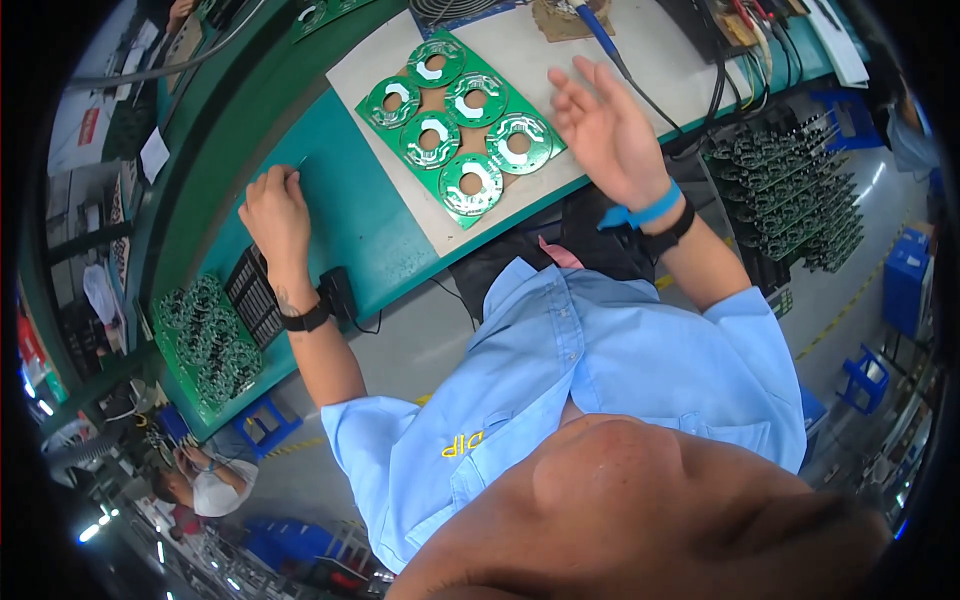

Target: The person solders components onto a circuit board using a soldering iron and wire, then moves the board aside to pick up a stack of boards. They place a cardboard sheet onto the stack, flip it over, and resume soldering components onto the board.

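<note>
A green circuit board panel (455, 128) with several ring-shaped boards lies on a pale mat on the bench. To its left, above the green bench top, my left hand (275, 212) has its fingers curled together. Whatever may be between its fingertips is too small to make out. My right hand (612, 135) is raised just right of the panel, fingers apart and palm showing, holding nothing. A blue strap (645, 210) and a black band circle my right wrist.
A blue-handled soldering iron (598, 30) with a cable lies at the back. Left along the bench are a black slotted tray (255, 300) and a stack of populated boards (207, 345). More boards (785, 190) stand in a rack at right. A person (215, 483) sits at far lower left.
</note>
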The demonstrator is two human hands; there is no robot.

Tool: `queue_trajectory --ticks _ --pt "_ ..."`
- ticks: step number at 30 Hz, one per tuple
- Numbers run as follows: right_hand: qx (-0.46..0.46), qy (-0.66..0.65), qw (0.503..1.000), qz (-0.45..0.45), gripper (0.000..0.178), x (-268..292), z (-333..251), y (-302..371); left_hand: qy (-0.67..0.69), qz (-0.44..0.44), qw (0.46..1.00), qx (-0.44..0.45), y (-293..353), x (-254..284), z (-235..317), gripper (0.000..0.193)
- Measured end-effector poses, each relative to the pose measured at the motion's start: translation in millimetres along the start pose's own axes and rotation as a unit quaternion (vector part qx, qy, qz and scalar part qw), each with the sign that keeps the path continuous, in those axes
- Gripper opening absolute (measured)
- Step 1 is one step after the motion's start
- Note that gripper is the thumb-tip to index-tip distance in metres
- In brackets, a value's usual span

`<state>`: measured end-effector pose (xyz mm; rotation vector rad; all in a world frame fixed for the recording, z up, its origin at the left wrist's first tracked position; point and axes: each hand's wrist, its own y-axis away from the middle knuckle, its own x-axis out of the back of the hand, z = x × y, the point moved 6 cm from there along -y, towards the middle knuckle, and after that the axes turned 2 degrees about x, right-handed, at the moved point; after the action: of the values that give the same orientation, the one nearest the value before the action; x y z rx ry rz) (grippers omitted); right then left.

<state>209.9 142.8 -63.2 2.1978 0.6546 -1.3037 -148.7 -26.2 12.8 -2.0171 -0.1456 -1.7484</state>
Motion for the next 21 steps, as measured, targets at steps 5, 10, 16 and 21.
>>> queue_trajectory --ticks 5,10,16,21 --pt "0.066 -0.139 0.988 -0.006 0.042 44.0 -17.0 -57.9 0.157 0.018 0.987 0.019 26.7 36.1 60.6 0.009" --pt "0.211 0.016 0.977 0.040 0.043 22.1 -43.7 -33.5 0.483 -0.136 0.853 0.145 74.6 7.8 85.6 0.009" --pt "0.329 0.192 0.914 -0.139 0.027 33.9 -82.3 25.6 0.505 -0.071 0.853 0.113 83.5 1.7 111.0 0.007" --pt "0.331 0.431 0.827 -0.142 0.028 -1.3 -60.2 90.5 0.400 0.035 0.915 -0.041 73.4 20.0 141.7 0.007"
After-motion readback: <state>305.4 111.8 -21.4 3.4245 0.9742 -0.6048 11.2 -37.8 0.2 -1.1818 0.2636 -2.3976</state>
